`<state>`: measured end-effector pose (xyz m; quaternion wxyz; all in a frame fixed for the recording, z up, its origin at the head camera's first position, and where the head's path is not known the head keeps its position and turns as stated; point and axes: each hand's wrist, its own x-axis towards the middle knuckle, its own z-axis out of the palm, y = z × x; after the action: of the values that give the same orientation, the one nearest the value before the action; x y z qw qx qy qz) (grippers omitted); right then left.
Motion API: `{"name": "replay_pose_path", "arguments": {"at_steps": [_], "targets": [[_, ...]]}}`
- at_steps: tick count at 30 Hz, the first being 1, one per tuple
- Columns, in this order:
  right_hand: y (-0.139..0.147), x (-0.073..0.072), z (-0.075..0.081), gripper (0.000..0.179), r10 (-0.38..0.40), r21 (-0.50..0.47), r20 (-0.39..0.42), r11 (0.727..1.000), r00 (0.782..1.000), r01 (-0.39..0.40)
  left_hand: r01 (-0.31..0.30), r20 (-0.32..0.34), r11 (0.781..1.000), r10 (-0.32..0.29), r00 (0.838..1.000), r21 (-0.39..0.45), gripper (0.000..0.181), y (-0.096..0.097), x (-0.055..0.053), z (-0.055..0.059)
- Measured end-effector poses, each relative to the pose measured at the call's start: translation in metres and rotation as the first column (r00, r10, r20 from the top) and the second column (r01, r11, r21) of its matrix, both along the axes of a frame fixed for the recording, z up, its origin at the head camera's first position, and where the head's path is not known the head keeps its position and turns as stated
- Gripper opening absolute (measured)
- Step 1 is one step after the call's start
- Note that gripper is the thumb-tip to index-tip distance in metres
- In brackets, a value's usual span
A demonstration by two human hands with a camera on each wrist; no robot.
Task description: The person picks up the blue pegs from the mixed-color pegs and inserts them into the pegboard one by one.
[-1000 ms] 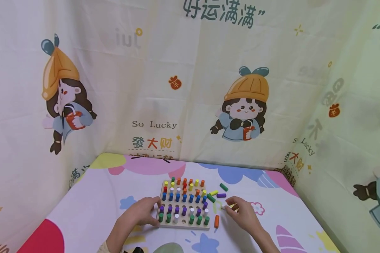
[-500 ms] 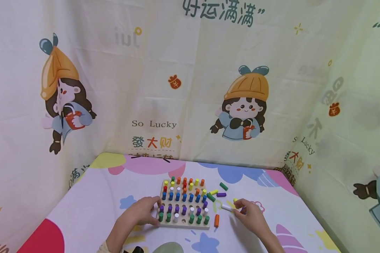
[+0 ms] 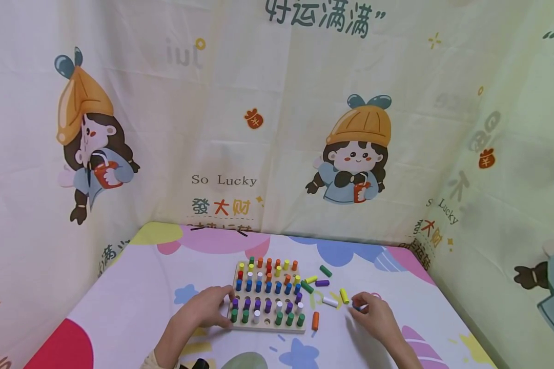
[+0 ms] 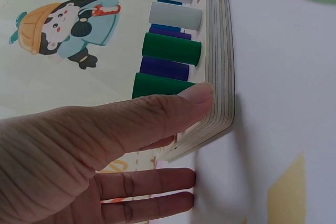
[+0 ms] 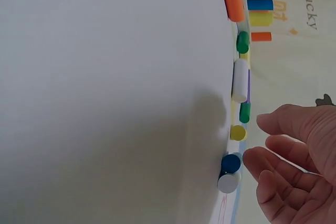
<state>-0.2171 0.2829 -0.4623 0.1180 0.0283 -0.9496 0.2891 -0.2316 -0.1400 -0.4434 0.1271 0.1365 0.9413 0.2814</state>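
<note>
A wooden pegboard (image 3: 269, 328) holds upright pegs in several colours. My left hand (image 3: 209, 307) holds its near left corner; in the left wrist view, the thumb (image 4: 197, 94) lies against the board's edge beside a green peg (image 4: 157, 85), and two lower fingers stretch out straight. My right hand (image 3: 373, 315) is over loose pegs on the table to the right. In the right wrist view its fingers are loosely bent, thumb apart, with a fingertip close to a blue peg (image 5: 231, 163). A white peg (image 5: 228, 183) lies beside that one. Whether the fingertip touches the blue peg I cannot tell.
Between board and right hand lie an orange peg (image 3: 315, 321), a white peg (image 3: 329, 302), a yellow peg (image 3: 344, 295), a purple peg (image 3: 322, 283) and green pegs, one (image 3: 325, 270) farther back. A printed cloth (image 3: 295, 128) hangs behind the table.
My right hand has moved right, away from the white peg, which stays on the table. A yellow peg and a blue one have come into view beside it. The left hand keeps its place.
</note>
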Motion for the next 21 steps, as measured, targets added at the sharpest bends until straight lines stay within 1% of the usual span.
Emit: {"name": "replay_pose_path", "arguments": {"at_steps": [4, 9, 16, 21], "targets": [[0.0026, 0.0000, 0.0014, 0.019, -0.013, 0.015, 0.006, 1.000, 1.000, 0.013, 0.000, 0.000, 1.000, 0.000, 1.000, -0.002, 0.046, 0.0005, -0.0002, -0.0001], [0.0040, -0.0006, 0.0031, 0.019, -0.036, 0.060, 0.021, 0.998, 0.999, 0.035, 0.000, -0.001, 1.000, 0.000, 1.000, -0.003, 0.046, 0.0004, 0.0000, -0.0005], [0.0044, -0.0033, 0.0038, 0.021, -0.064, 0.099, 0.076, 0.994, 0.995, 0.056, 0.003, -0.002, 1.000, -0.003, 1.000, -0.010, 0.046, -0.0004, -0.0005, -0.0009], [0.0044, -0.0059, 0.0006, 0.025, -0.065, 0.106, 0.117, 0.993, 0.991, 0.053, 0.000, 0.003, 1.000, 0.000, 1.000, -0.007, 0.046, -0.0009, 0.0006, 0.0001]]}}
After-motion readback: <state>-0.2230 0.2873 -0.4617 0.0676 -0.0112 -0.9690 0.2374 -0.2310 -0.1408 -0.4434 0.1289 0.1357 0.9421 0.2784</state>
